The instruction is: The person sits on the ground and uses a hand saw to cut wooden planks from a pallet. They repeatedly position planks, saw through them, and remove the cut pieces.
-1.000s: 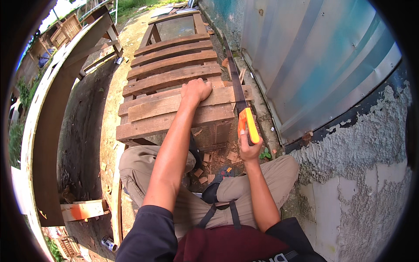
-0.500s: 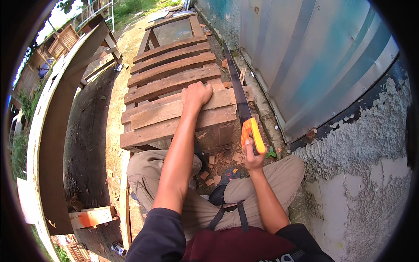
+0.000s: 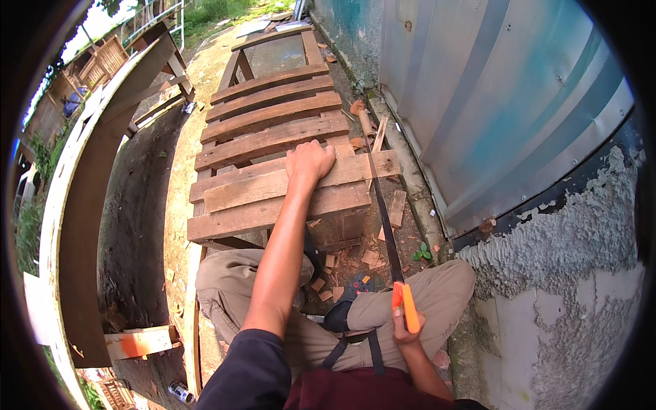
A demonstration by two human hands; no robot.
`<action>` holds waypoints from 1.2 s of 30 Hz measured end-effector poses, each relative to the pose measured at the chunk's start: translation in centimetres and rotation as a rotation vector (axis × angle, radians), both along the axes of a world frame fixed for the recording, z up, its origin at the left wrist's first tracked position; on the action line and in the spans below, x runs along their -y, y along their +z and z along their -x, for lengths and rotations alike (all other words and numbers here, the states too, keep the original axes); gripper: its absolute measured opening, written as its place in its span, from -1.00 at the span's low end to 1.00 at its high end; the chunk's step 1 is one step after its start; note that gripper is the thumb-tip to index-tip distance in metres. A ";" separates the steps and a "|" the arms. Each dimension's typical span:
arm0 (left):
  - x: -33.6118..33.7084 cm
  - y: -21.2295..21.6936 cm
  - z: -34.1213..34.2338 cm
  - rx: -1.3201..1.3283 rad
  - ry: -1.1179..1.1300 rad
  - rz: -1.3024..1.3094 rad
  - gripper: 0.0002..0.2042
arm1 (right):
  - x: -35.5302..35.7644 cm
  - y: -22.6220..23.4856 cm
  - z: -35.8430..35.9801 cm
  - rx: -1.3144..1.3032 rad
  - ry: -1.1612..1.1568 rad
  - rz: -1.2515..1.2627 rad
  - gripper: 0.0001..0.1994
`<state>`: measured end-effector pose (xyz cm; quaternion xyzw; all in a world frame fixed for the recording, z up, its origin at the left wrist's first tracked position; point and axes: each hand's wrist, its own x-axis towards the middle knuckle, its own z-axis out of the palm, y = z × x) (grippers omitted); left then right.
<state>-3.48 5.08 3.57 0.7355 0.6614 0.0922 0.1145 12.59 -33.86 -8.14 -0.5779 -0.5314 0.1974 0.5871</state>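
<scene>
My left hand (image 3: 309, 162) presses flat on a wooden plank (image 3: 287, 183) lying across the near end of a slatted wooden pallet (image 3: 270, 130). My right hand (image 3: 406, 329) grips the orange handle of a hand saw (image 3: 385, 219), pulled back close to my lap. The dark blade runs forward and crosses the right end of the plank beside my left hand. My bent legs in tan trousers sit just below the pallet.
A corrugated metal wall (image 3: 492, 102) and rough grey plaster (image 3: 567, 273) stand close on the right. Wood offcuts (image 3: 342, 266) litter the ground by my knees. A large curved wooden frame (image 3: 89, 205) lies at left, with a drink can (image 3: 180, 391) near its base.
My right hand has drawn the saw back toward my body, so more blade shows between handle and plank. My left hand has stayed on the plank.
</scene>
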 end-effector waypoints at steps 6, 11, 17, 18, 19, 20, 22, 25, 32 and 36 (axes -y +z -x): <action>-0.6 -0.9 -1.5 -0.002 -0.057 0.030 -0.44 | -17.7 4.8 0.9 -0.164 -0.086 -0.073 -0.81; -0.3 -1.0 -1.2 0.028 -0.042 0.039 -0.44 | -7.8 1.2 0.8 -0.083 -0.024 0.009 -0.88; 0.3 -0.3 -0.8 0.038 0.016 0.022 -0.45 | 2.0 -2.3 0.0 -0.112 -0.007 0.065 -0.85; 0.4 -0.2 -0.5 0.049 0.026 0.010 -0.45 | 1.0 -2.7 -0.2 -0.197 0.003 0.128 -0.83; 0.3 -0.1 -1.2 0.056 0.006 0.005 -0.45 | -1.9 -3.2 -0.9 -0.307 0.008 0.124 -0.85; 0.0 -0.4 -1.7 0.062 -0.006 0.007 -0.45 | -6.0 -0.7 -0.4 -0.434 0.008 0.066 -0.80; 0.0 -0.4 -1.9 0.052 -0.030 0.060 -0.45 | -13.0 0.7 0.2 -0.646 0.025 0.038 -0.77; -0.2 -0.6 -1.4 0.041 -0.053 0.058 -0.45 | -16.7 0.7 0.3 -0.350 -0.033 -0.003 -0.82; 0.2 -0.5 -1.3 0.020 -0.045 0.030 -0.42 | 0.5 -2.8 0.6 0.032 -0.034 -0.037 -0.87; 0.2 -0.5 -0.8 0.043 -0.027 0.010 -0.42 | -0.5 -1.6 0.0 -0.079 -0.033 0.079 -0.84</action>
